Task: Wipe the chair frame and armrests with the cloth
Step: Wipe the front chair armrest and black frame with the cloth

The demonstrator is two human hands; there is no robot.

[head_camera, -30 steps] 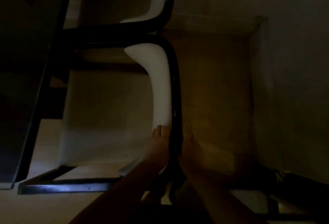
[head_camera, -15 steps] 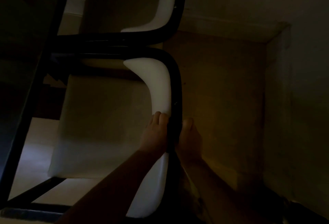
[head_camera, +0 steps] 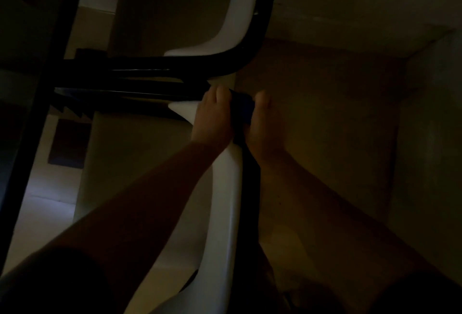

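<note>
Here, in dim light, a near chair (head_camera: 140,176) fills the lower left and centre of the frame, its white armrest (head_camera: 225,188) and black frame (head_camera: 248,188) running up the middle; a second chair (head_camera: 240,14) stands just beyond it at upper centre. Two bare arms reach up from the bottom edge. The left hand (head_camera: 212,118) curls over the armrest's far end, probably to steady it. The right hand (head_camera: 265,123) presses a dark cloth (head_camera: 241,108) against the frame bar from the outer side, fingers closed round the cloth so it hugs the tube as it slides. Compared with half a second ago, both hands have travelled further up the bar to its bend, and the view has moved closer. The floor (head_camera: 325,126) at right is bare.
</note>
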